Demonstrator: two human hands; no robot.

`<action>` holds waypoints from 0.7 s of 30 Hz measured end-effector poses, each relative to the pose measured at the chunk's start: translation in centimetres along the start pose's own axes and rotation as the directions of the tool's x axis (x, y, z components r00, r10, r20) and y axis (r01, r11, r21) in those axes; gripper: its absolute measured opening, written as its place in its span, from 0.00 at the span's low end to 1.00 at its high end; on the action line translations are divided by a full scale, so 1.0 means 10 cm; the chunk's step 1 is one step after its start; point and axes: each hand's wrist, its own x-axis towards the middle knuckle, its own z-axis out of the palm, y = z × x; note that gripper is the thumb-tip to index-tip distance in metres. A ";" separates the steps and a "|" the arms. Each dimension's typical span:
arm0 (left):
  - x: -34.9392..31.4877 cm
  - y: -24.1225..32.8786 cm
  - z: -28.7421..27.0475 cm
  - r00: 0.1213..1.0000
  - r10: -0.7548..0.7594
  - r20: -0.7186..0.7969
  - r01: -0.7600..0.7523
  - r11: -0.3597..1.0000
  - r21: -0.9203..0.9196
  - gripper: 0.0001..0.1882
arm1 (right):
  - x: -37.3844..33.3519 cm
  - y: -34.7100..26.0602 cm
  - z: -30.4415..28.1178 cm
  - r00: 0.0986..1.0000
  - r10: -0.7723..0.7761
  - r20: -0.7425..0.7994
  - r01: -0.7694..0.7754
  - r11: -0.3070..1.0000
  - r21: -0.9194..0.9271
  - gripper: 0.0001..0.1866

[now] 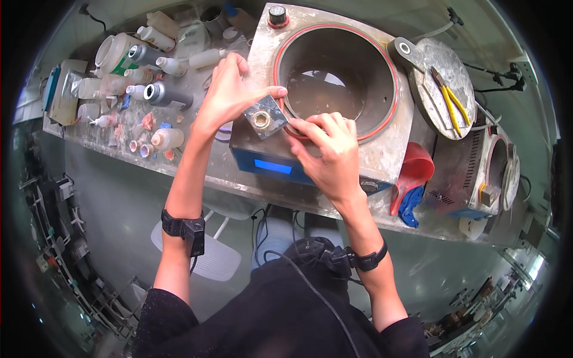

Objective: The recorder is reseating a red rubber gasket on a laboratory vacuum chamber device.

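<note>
A wide round metal chamber (319,56) is set in a box-shaped machine (382,161), with a red sealing ring (382,128) around its mouth. My left hand (230,92) is at the ring's left side, thumb stretched out so its tip meets the rim, other fingers apart from it. My right hand (328,155) is at the near left of the rim, thumb and fingers pinched on the sealing ring. Between both hands sits a square metal block (262,116) with a round threaded hole or nut in its top. Inside the chamber, the floor is shiny and reflects light.
Yellow-handled pliers (450,110) lie on a round lid (427,89) swung out to the right. A red scoop (412,170) and blue glove or cloth (410,206) lie at the bench edge. Several bottles (170,95) crowd the left. A second machine (459,167) stands at right.
</note>
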 end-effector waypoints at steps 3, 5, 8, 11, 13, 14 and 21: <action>-0.01 -0.03 0.04 1.000 -0.023 0.005 0.023 0.997 -0.073 0.49 | 0.02 -0.01 0.07 0.999 -0.028 -0.016 0.027 0.999 -0.038 0.20; 0.01 -0.07 0.04 0.998 -0.060 0.016 0.062 0.986 -0.153 0.51 | 0.05 -0.03 0.10 0.998 -0.033 -0.059 0.028 0.997 -0.077 0.22; 0.02 -0.03 0.01 0.999 -0.039 0.022 0.040 0.999 -0.029 0.53 | 0.00 0.04 0.14 0.994 -0.061 -0.091 0.059 0.998 -0.025 0.21; 0.02 -0.04 0.05 0.999 -0.011 0.031 0.011 1.000 0.001 0.56 | 0.04 0.12 0.09 0.991 -0.035 -0.132 0.028 0.998 -0.057 0.23; 0.03 -0.06 0.03 0.999 -0.025 0.041 0.025 1.000 -0.004 0.57 | 0.09 0.08 0.06 0.992 -0.059 -0.114 0.053 0.997 -0.057 0.24; 0.04 -0.07 0.02 0.998 -0.035 0.052 0.035 0.999 -0.012 0.59 | 0.10 0.06 0.06 0.992 -0.085 -0.097 0.079 0.995 -0.063 0.25; 0.14 -0.07 -0.03 0.995 0.035 0.098 -0.047 0.991 0.122 0.55 | 0.09 0.10 0.01 0.988 -0.143 0.052 0.149 0.980 -0.134 0.19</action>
